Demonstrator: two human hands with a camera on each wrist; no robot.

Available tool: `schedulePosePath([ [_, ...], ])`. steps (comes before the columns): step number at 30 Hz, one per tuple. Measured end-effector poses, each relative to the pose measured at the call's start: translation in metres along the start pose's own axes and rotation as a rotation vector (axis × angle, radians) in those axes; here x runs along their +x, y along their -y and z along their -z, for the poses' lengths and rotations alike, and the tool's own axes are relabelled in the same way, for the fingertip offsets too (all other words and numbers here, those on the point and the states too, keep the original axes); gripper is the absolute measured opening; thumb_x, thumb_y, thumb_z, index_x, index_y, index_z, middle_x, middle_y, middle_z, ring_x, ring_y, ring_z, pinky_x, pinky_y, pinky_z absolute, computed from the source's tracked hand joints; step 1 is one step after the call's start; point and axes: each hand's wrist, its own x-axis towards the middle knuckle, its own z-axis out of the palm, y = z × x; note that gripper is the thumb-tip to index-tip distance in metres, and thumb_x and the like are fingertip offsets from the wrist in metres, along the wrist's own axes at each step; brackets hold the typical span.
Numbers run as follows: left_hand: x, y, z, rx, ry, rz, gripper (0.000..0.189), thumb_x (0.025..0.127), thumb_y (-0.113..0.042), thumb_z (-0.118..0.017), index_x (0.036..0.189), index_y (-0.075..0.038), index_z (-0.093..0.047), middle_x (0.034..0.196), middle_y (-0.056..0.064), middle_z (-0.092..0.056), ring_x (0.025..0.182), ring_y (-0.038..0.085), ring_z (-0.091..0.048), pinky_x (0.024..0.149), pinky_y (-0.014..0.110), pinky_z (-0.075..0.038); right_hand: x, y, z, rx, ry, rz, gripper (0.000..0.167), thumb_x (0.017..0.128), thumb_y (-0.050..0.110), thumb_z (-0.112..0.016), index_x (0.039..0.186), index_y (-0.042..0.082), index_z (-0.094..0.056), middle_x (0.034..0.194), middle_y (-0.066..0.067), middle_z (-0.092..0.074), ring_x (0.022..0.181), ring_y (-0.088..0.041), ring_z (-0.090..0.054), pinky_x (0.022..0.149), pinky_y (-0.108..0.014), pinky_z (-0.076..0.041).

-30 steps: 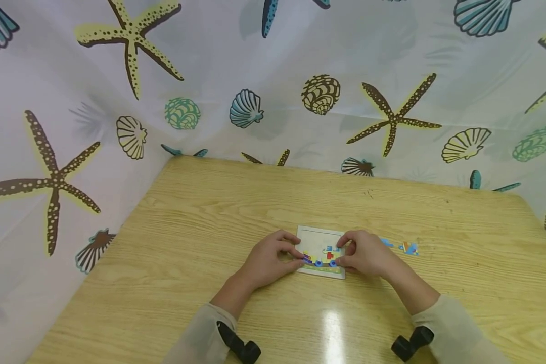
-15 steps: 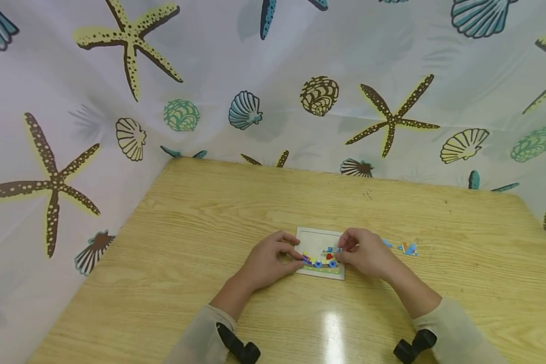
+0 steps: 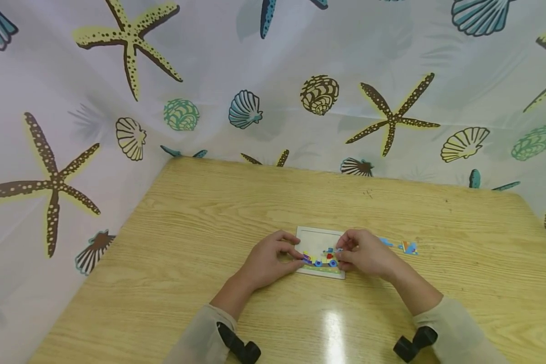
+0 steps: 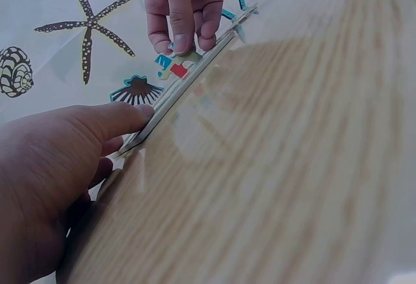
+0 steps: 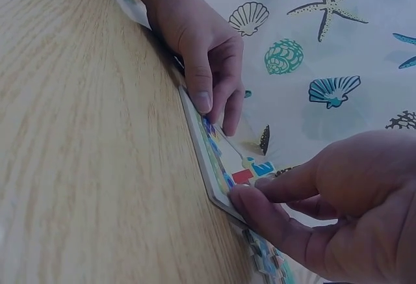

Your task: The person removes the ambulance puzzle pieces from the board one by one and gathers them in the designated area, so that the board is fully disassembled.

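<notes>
A small jigsaw puzzle board (image 3: 317, 237) with a pale frame lies on the table between the two hands. Its lower part carries pieces picturing a vehicle with blue wheels (image 3: 318, 264) above a green strip. At the board's left edge, my left hand (image 3: 270, 260) holds the frame, with the thumb at the near corner. My right hand (image 3: 368, 255) pinches a puzzle piece (image 4: 177, 69) with red and blue patches between thumb and fingers, at the board's right side. That piece (image 5: 243, 176) looks tilted up from the board; the fingertips hide part of it.
Several loose puzzle pieces (image 3: 408, 247) lie on the wooden table (image 3: 236, 202) to the right of the board, partly behind the right hand. A curtain (image 3: 282, 65) printed with shells and starfish hangs along the back and left edges of the table.
The right fingers have shifted slightly at the board's right side, and the red-and-blue piece now appears more tilted. My left hand stays where it was.
</notes>
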Motion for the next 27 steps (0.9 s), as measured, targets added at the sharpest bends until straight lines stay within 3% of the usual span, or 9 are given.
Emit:
schedulePosePath([
  [6,0.000,-0.002,0.001,-0.007,0.009,0.007,0.005,0.084,-0.025,-0.081,0.088,-0.022,-0.080,0.122,-0.002,-0.065,0.120,0.023,-0.060,0.103,0.044,-0.048,-0.002,0.004,0.005,0.007,0.008,-0.001,0.013,0.099,0.002,-0.057,0.109,-0.007,-0.056,0.094,-0.014,-0.055,0.085,-0.023,-0.072,0.078,-0.033,-0.061],
  [12,0.000,-0.001,0.001,-0.008,0.013,0.013,0.006,0.085,-0.025,-0.081,0.089,-0.021,-0.080,0.122,-0.002,-0.065,0.120,0.023,-0.060,0.102,0.044,-0.048,-0.006,-0.001,0.011,-0.058,-0.026,0.054,0.015,0.097,0.007,-0.062,0.108,-0.003,-0.062,0.096,-0.011,-0.056,0.090,-0.021,-0.060,0.080,-0.031,-0.060],
  [27,0.001,-0.002,0.000,-0.004,0.016,0.019,0.014,0.085,-0.027,-0.081,0.096,-0.019,-0.079,0.122,-0.003,-0.064,0.118,0.022,-0.060,0.100,0.044,-0.049,-0.024,-0.020,0.034,0.058,-0.053,0.047,0.025,0.096,0.005,-0.064,0.116,-0.008,-0.059,0.099,-0.013,-0.054,0.092,-0.024,-0.068,0.086,-0.035,-0.060],
])
